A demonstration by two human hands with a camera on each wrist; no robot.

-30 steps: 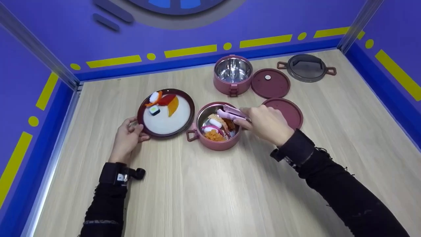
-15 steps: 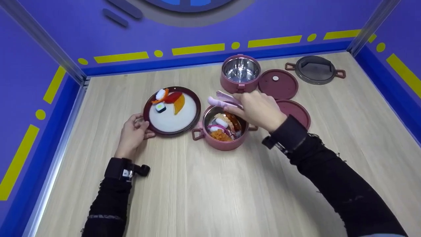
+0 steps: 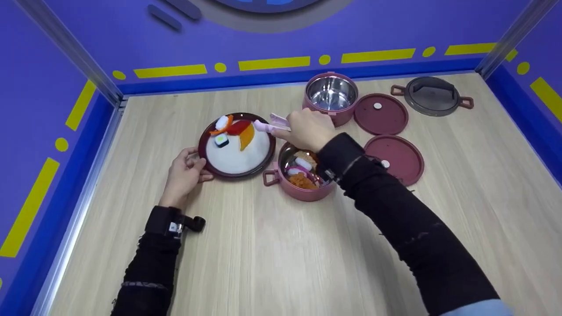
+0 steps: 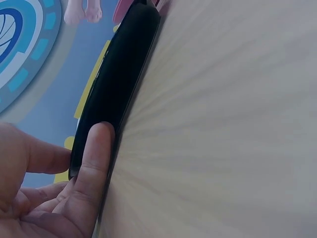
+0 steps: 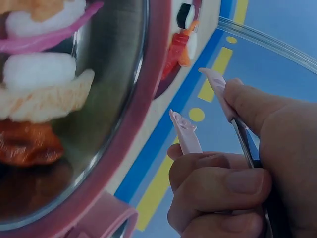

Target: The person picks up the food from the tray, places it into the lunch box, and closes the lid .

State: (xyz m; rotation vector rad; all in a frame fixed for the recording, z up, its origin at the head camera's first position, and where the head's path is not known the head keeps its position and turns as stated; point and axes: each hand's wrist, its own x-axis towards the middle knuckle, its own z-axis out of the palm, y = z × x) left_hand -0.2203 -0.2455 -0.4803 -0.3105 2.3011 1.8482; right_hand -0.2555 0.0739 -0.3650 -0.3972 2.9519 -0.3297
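My right hand [image 3: 309, 127] grips pink-tipped tongs [image 5: 185, 131], held above the pot's far rim. Their tips are apart with nothing between them, over the plate's right side in the head view. My left hand [image 3: 182, 175] pinches the near-left rim of a dark-rimmed plate [image 3: 232, 165], thumb on the rim and fingers at its side. On the plate are a white-and-orange sushi piece [image 3: 222, 123], a small sushi roll [image 3: 221, 140], a red piece [image 3: 239, 127] and a yellow-orange wedge [image 3: 246, 137]. The pink pot [image 3: 303, 194] holds several toy sushi pieces [image 3: 303, 169], partly hidden by my right wrist.
A second pink pot [image 3: 332, 94] with a steel inside stands behind. To its right lie two dark red lids [image 3: 380, 114] and a grey lid with handles [image 3: 432, 97]. Purple-blue panels [image 3: 276, 48] border the wooden table [image 3: 263, 254] at the back and sides.
My right hand has lifted the tongs out of the pot and carried them left toward the plate. My left hand stays on the plate's rim. The head view has shifted slightly.
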